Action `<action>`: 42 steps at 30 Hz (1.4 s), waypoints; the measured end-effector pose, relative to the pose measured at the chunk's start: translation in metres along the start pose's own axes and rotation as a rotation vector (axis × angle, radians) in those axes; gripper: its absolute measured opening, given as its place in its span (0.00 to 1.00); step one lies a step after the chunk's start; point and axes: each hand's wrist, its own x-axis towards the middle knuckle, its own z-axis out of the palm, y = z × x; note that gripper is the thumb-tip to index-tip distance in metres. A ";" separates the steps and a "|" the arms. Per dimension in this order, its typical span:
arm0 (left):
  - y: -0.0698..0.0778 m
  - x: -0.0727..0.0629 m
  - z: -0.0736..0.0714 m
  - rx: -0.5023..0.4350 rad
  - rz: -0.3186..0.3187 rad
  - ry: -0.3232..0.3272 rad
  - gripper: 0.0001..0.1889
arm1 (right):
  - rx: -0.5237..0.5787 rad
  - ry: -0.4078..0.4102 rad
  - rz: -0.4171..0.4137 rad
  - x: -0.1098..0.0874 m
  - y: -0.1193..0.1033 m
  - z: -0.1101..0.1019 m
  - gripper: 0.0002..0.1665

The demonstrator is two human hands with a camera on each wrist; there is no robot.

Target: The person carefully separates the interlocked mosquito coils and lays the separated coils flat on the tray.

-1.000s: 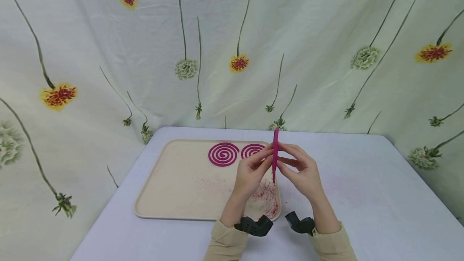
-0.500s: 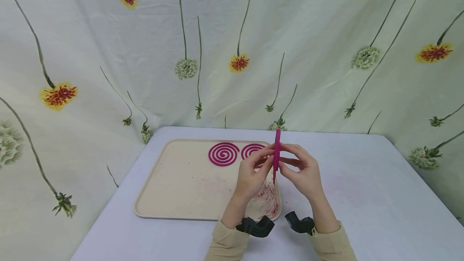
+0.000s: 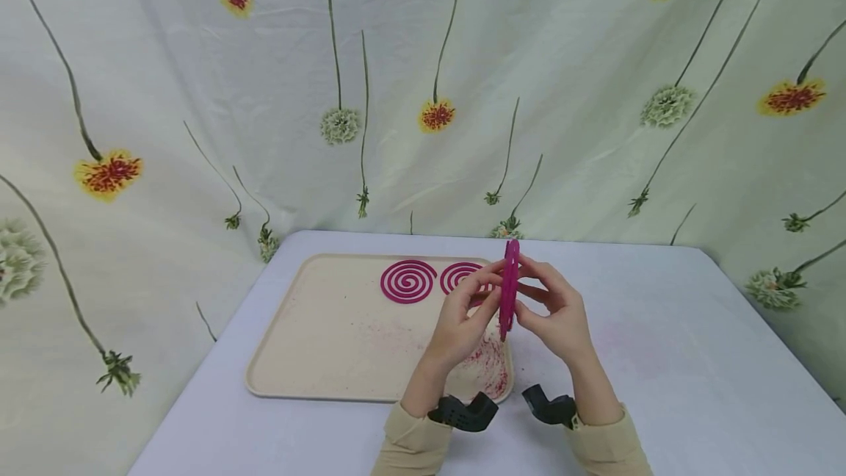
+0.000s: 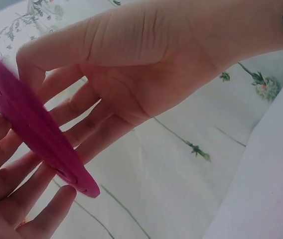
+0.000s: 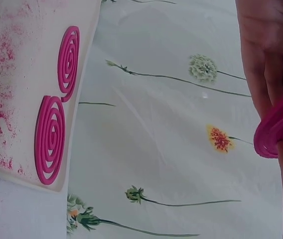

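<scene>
Magenta coil [image 3: 510, 289], upright, pinched by left hand [image 3: 460, 314] and right hand [image 3: 558, 314] near right edge of tray [image 3: 317, 344] with two spirals [image 3: 407, 282], red crumbs [image 3: 490, 367].

Flower-printed cloth [image 3: 396, 79], seemingly a curtain, hangs behind the white table [image 3: 661, 336].

Coil [image 3: 510, 289] upright, right of centre

It stands between left hand [image 3: 457, 316] and right hand [image 3: 558, 316]. On the table [image 3: 687, 344], lower left to centre, lies a tray [image 3: 327, 344]; near its top edge, a second coil [image 3: 407, 282], then rightward a third coil [image 3: 456, 275] partly behind the left hand. Cloth [image 3: 568, 42] hangs behind, filling the upper frame.
</scene>
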 end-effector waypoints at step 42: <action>-0.002 0.001 0.001 -0.179 0.028 -0.001 0.17 | 0.169 -0.172 0.051 0.001 0.003 -0.006 0.34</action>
